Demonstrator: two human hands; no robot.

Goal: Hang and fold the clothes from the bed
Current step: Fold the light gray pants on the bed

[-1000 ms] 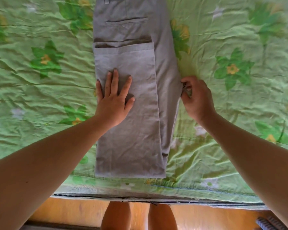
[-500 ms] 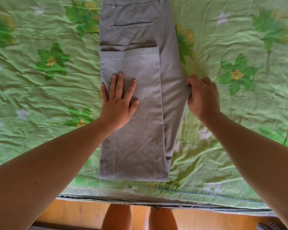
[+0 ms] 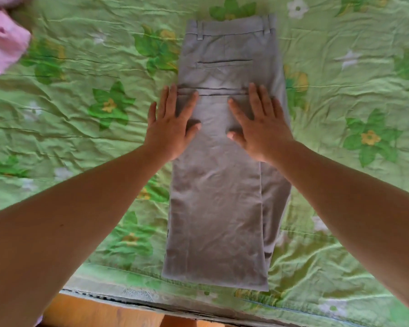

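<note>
The right hand [image 3: 260,131] has been shifted from the side edge onto the folded grey trousers [image 3: 215,208], which are laid on the bed [image 3: 80,138]. It and the left hand [image 3: 172,131] are pressed flat on them, fingers spread.

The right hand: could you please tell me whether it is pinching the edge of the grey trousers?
No, the right hand lies flat, palm down, on top of the grey trousers, pinching nothing.

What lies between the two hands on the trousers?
In the head view, only a bare strip of the grey trousers separates the left hand and the right hand.
</note>
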